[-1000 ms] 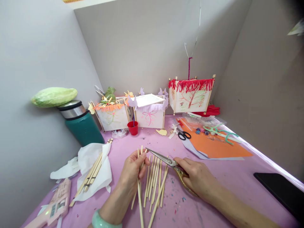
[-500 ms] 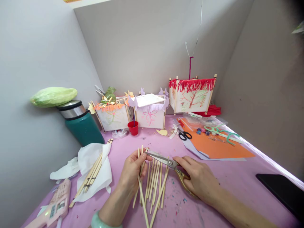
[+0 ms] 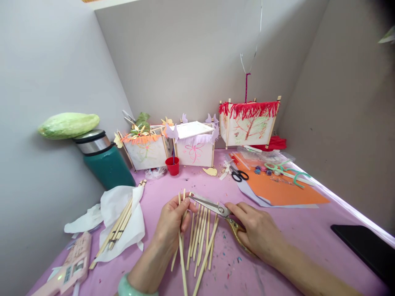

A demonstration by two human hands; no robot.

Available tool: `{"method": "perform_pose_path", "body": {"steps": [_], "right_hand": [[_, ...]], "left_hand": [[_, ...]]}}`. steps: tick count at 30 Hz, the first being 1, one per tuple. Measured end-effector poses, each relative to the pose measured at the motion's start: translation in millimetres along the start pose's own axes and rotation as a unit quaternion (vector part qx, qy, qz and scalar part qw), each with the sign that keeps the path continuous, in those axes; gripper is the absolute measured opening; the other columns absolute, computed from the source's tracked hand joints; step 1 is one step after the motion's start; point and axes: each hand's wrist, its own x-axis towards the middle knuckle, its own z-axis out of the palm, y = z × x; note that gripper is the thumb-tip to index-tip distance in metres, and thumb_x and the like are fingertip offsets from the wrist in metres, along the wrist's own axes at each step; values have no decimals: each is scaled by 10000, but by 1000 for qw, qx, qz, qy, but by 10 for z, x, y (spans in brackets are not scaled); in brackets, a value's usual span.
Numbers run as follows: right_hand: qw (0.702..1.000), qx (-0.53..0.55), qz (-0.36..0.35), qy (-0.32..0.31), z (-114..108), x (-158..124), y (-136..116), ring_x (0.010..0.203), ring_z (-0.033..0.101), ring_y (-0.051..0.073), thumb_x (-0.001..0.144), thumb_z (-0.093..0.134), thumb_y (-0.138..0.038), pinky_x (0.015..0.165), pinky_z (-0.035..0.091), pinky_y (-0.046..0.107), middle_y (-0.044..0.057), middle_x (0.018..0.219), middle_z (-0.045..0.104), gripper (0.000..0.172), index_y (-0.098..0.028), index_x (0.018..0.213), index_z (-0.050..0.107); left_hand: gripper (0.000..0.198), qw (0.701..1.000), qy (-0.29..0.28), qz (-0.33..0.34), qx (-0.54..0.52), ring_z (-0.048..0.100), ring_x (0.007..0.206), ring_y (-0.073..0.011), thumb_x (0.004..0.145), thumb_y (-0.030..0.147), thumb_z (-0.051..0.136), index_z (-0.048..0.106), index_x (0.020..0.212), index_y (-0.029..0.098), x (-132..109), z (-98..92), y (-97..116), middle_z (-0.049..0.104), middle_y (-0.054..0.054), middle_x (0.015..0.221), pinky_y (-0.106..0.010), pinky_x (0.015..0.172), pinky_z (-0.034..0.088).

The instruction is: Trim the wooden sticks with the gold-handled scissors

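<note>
My left hand (image 3: 174,216) is closed around thin wooden sticks (image 3: 182,255), their upper ends poking out above the thumb. My right hand (image 3: 251,226) grips the gold handles of a pair of scissors (image 3: 220,209). The silver blades point left, with their tips at my left fingertips by a stick's upper end. Whether the blades touch that stick I cannot tell. Below and between the hands, several more loose sticks (image 3: 202,234) lie fanned out on the purple tabletop (image 3: 243,267).
Paper lanterns (image 3: 194,152) line the back, one (image 3: 249,125) hanging from a wire. At left are a teal bottle (image 3: 108,166), a bundle of sticks (image 3: 120,226) on white paper and a pink glue gun (image 3: 74,267). Black-handled scissors (image 3: 240,176), orange paper (image 3: 296,193) and a black phone-like slab (image 3: 361,250) lie right.
The lower end of one stick under my left hand has swung slightly left. Both hands and the scissors stay nearly in place.
</note>
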Motion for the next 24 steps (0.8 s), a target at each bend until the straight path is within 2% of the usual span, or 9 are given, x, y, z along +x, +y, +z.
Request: {"method": "perform_pose_path", "body": {"steps": [3, 5, 9, 12, 15, 17, 18, 21, 24], "right_hand": [[1000, 14, -1, -7, 9, 0, -16, 745, 581, 177, 708, 466, -74, 639, 367, 271, 31, 854, 625, 462, -195, 1144, 560], [1000, 20, 3, -14, 21, -6, -20, 729, 588, 172, 703, 458, -63, 632, 366, 265, 27, 835, 633, 455, -192, 1125, 568], [999, 17, 14, -27, 41, -22, -15, 691, 601, 165, 736, 449, -81, 620, 360, 261, 22, 816, 650, 409, -195, 1107, 578], [999, 9, 19, -36, 51, -24, 4, 679, 608, 167, 743, 456, -102, 609, 358, 260, 16, 798, 658, 386, -207, 1089, 592], [999, 13, 27, -16, 53, -20, 33, 677, 607, 164, 756, 449, -114, 607, 367, 256, 15, 796, 659, 368, -216, 1075, 600], [999, 26, 34, 10, 47, -14, 52, 670, 602, 157, 780, 441, -134, 612, 380, 250, 20, 791, 659, 340, -217, 1066, 606], [998, 34, 37, 24, 42, -11, 59, 670, 601, 155, 794, 438, -146, 616, 387, 245, 23, 788, 660, 326, -218, 1061, 609], [997, 53, 40, 50, 28, 0, 74, 680, 604, 153, 818, 428, -174, 624, 402, 237, 26, 787, 667, 305, -230, 1051, 616], [996, 67, 44, 44, 32, 6, 84, 679, 603, 155, 819, 431, -182, 623, 406, 241, 23, 783, 663, 295, -234, 1040, 619]], "left_hand": [[285, 1000, -6, -8, 21, 226, 256, -14, 769, 384, 641, 561, 644, 141, -2, -13, -11, 399, 87, 352, -172, 313, 123], [311, 1000, -6, -11, 27, 213, 249, -16, 773, 394, 632, 547, 613, 141, -2, -18, -17, 346, 95, 315, -173, 316, 111], [254, 1000, 8, -8, 8, 250, 256, -1, 738, 368, 669, 581, 732, 129, 4, -19, -13, 554, 44, 493, -169, 303, 117], [261, 999, 21, -18, 17, 300, 273, -7, 750, 346, 660, 609, 857, 114, 22, -13, -6, 638, -6, 641, -169, 291, 149], [249, 998, 31, -54, 21, 480, 384, -65, 762, 305, 644, 625, 897, 97, 50, -4, -21, 682, -83, 783, -184, 343, 316], [252, 997, 38, -67, 13, 592, 560, -126, 750, 284, 657, 643, 919, 99, 66, -6, -46, 683, -105, 855, -228, 489, 450], [261, 997, 44, -65, 18, 607, 633, -144, 744, 284, 666, 656, 930, 102, 71, -11, -60, 678, -98, 857, -250, 571, 477], [283, 992, 80, -28, 91, 569, 706, -135, 740, 305, 681, 700, 959, 127, 81, -38, -89, 663, -57, 821, -249, 700, 449], [258, 980, 116, 19, 159, 526, 717, -115, 737, 324, 686, 724, 929, 155, 91, -62, -93, 665, -41, 878, -215, 691, 411]]}}
